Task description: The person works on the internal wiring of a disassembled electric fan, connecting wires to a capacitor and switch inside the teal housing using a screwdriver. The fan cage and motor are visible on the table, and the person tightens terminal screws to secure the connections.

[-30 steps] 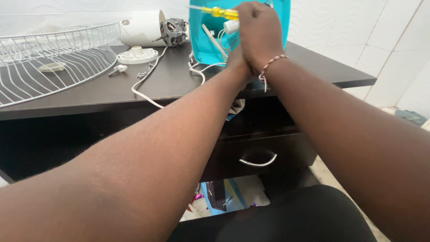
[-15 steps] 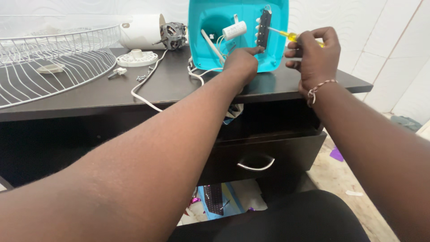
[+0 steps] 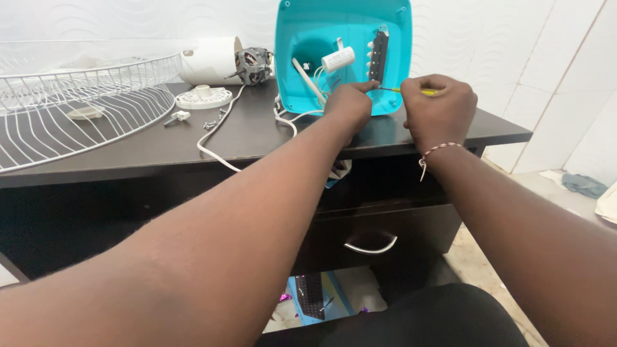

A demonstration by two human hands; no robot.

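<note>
Up top in the frame, a teal plastic housing stands open on the dark counter; it looks light, stiff and tippy, best steadied at its lower edge. Left hand curls shut against that edge, while right hand fists a yellow screwdriver, tip aimed at the housing.

Turquoise housing stands upright at 12 on the desk, blocking reach behind. Inside: white capacitor, black switch strip and wires crowd the cavity. White cord and wire grille obstruct 10. Bare desk at 2.
</note>
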